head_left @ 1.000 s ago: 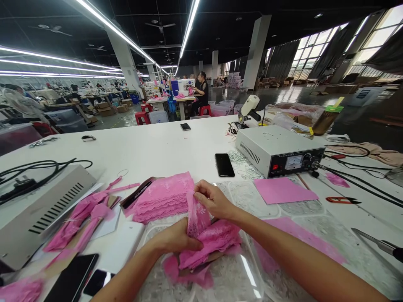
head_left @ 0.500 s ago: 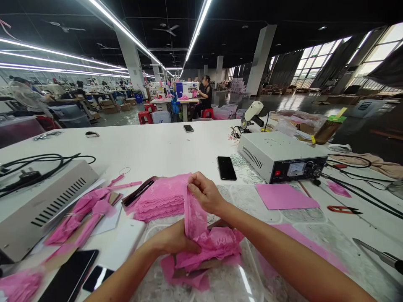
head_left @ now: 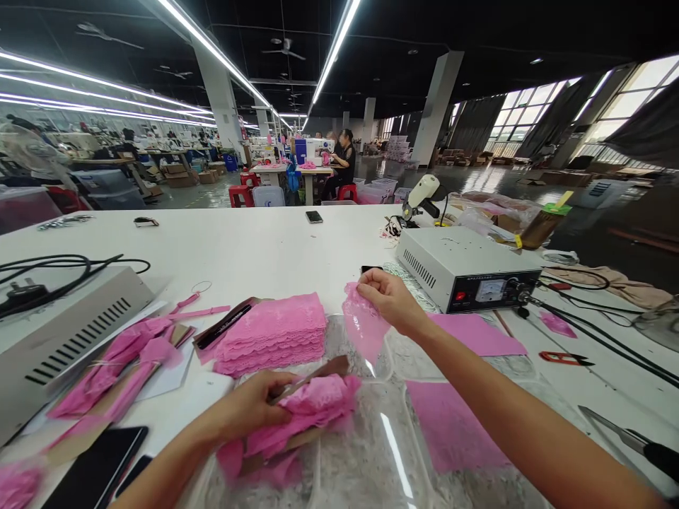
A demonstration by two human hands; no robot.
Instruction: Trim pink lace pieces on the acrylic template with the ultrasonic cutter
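Note:
My right hand (head_left: 390,293) pinches a single pink lace piece (head_left: 366,325) by its upper edge, and the piece hangs down over the clear plastic lids. My left hand (head_left: 259,406) is closed on a bundle of pink lace (head_left: 323,396), which is folded with brown paper strips. Just beyond the left hand lies a neat stack of pink lace pieces (head_left: 279,325) with scalloped edges. To the right, two flat pink pieces lie apart: a nearer sheet (head_left: 450,428) and a farther one (head_left: 477,334).
A grey control box (head_left: 467,268) with a dial stands at the right. Red-handled thread snips (head_left: 565,358) and large scissors (head_left: 626,431) lie near the right edge. Another vented box (head_left: 79,339), tied pink lace (head_left: 122,353) and a dark phone (head_left: 98,466) are on the left.
My right hand has moved right, carrying one lace piece away from the bundle. My left hand has shifted left and down with the rest of the bundle.

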